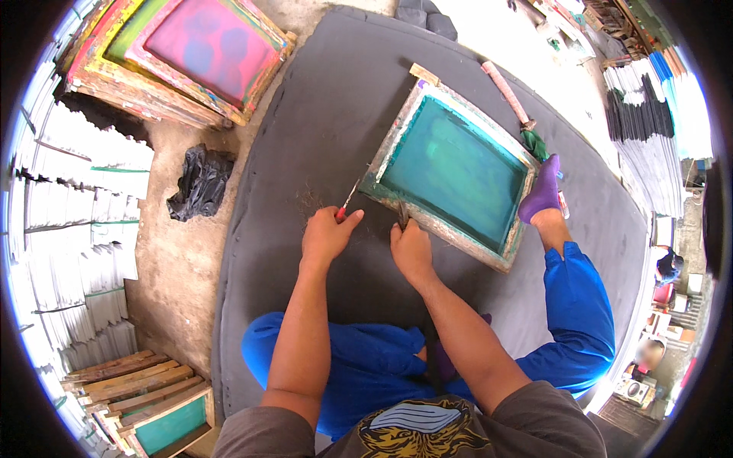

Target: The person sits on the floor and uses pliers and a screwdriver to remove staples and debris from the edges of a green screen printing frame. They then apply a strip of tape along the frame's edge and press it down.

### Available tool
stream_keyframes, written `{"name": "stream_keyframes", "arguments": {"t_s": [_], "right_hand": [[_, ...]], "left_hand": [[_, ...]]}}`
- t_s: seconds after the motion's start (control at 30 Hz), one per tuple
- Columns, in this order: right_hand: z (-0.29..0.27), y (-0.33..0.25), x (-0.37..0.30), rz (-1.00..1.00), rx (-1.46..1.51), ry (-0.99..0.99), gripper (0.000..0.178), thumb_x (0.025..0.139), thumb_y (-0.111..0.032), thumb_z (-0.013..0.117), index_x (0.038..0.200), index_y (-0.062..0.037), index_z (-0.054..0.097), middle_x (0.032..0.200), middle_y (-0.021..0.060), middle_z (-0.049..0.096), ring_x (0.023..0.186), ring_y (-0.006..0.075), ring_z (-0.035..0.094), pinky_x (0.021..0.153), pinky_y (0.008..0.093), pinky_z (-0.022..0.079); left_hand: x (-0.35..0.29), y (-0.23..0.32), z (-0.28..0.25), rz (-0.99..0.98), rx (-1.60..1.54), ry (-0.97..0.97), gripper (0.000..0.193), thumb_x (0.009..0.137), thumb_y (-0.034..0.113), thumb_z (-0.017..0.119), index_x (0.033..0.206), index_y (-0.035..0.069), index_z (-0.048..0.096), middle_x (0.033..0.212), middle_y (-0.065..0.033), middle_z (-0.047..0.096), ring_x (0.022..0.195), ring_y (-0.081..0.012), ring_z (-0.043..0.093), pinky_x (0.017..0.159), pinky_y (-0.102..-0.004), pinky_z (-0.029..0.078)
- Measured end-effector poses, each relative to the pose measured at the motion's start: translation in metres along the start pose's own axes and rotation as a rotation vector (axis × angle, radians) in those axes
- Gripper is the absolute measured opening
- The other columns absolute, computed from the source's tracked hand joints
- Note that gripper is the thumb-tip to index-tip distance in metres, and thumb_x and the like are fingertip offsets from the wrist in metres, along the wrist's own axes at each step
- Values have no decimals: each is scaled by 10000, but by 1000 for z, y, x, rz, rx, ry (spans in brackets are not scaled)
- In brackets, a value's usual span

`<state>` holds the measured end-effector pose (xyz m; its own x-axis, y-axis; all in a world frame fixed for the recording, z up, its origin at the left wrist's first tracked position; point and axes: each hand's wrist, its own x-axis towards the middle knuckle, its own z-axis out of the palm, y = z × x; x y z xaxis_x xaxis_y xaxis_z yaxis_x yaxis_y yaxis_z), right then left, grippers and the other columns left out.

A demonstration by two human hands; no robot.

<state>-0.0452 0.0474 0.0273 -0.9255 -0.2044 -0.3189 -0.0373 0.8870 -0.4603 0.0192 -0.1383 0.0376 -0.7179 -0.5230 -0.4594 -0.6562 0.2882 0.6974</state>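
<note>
My left hand is closed around the red handle of a slim metal-shafted tool, perhaps a screwdriver; its tip points at the near left corner of a screen-printing frame. Teal mesh fills this worn, paint-stained wooden frame, which lies tilted on the dark padded surface. At the frame's near edge, my right hand is closed on a dark narrow tool; its kind is not clear. Thin brown fibres lie beside my left hand.
A pinkish stick with green cloth lies beyond the frame, near my purple-socked foot. Paint-covered screens stand upper left, above a black plastic bag. White sheet stacks and wooden frames line the left.
</note>
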Motion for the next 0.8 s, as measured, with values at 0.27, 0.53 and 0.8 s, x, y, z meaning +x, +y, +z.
{"name": "stream_keyframes", "arguments": {"t_s": [0.27,0.53,0.8], "right_hand": [[3,-15,-36,-207,129,-275,339,1016,-285,623,1055,52,639,832,352,685,849,560,672,762,599,538],[-16,-16,-10,-100,458,-953,344,1050,-340,658,1173,-20,636,978,109,754,768,158,743,591,338,579],[-89,2,43,261,474,-994,441,1083,-370,610,1258,27,532,1040,214,735,834,270,764,622,435,618]], "left_hand": [[-1,8,0,-27,-336,-195,385,927,344,775,837,-26,715,682,-103,650,665,-207,626,649,-390,481],[6,-8,3,-19,-263,-61,295,901,260,810,894,-23,728,676,-54,627,597,-154,578,563,-358,443],[-4,9,-17,-171,81,17,376,867,387,840,1056,68,778,1002,-164,783,1009,-379,747,863,-468,557]]}}
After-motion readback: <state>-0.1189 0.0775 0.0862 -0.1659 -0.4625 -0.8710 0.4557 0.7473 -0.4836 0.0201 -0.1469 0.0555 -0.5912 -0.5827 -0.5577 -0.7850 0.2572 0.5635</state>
